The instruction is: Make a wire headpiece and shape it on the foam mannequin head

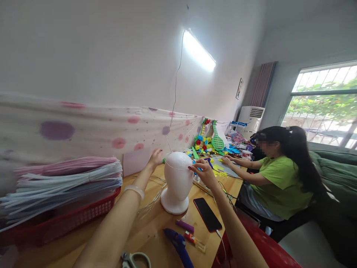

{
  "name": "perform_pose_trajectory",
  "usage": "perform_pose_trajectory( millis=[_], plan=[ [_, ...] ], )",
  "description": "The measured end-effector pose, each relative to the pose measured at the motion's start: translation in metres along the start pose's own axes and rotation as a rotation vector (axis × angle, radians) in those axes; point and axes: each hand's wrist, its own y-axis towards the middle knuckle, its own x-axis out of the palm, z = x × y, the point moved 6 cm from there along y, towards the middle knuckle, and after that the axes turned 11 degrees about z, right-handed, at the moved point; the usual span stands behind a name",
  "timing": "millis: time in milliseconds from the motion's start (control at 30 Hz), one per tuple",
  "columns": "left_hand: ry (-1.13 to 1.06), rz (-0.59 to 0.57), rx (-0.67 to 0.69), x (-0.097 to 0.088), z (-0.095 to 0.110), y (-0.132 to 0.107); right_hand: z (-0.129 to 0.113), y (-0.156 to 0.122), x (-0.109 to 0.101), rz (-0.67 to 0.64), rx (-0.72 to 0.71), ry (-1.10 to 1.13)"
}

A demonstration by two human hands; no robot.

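A white foam mannequin head (pixel 178 182) stands upright on the wooden table in front of me. A thin pale wire or cord (pixel 178 169) runs across its upper part. My right hand (pixel 204 172) is at the head's right side, thumb and finger pinched on the end of this cord. On the left side, my left hand (pixel 156 158) is raised beside the top of the head, its fingers drawn together. What it holds, if anything, is too small to make out. A bundle of pale thin strands (pixel 156 199) lies left of the head's base.
Nearby lie a phone (pixel 208 214), a blue glue gun (pixel 178 245), a purple tube (pixel 185 226), a lighter (pixel 194 240) and scissors (pixel 135 260). A red basket (pixel 83 214) of pipe cleaners (pixel 69 182) stands left. Colourful craft pieces (pixel 208 145) and a co-worker (pixel 279 178) are at right.
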Motion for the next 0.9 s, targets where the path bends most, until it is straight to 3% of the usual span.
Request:
perform_pose_trajectory(
  millis=[133, 333, 633, 900],
  plan=[
    [-0.144, -0.088, -0.17, 0.024, -0.012, 0.021, -0.005, -0.007, 0.001, 0.013, 0.019, 0.012],
    [-0.286, -0.296, -0.242, 0.054, -0.025, 0.031, -0.008, -0.009, 0.004, 0.053, 0.029, 0.039],
    [-0.304, -0.329, -0.279, 0.064, -0.054, 0.043, -0.006, -0.033, 0.013, 0.306, 0.048, 0.102],
    [-0.184, -0.382, -0.257, 0.076, -0.048, 0.049, 0.002, -0.05, 0.006, 0.399, 0.126, 0.189]
  ],
)
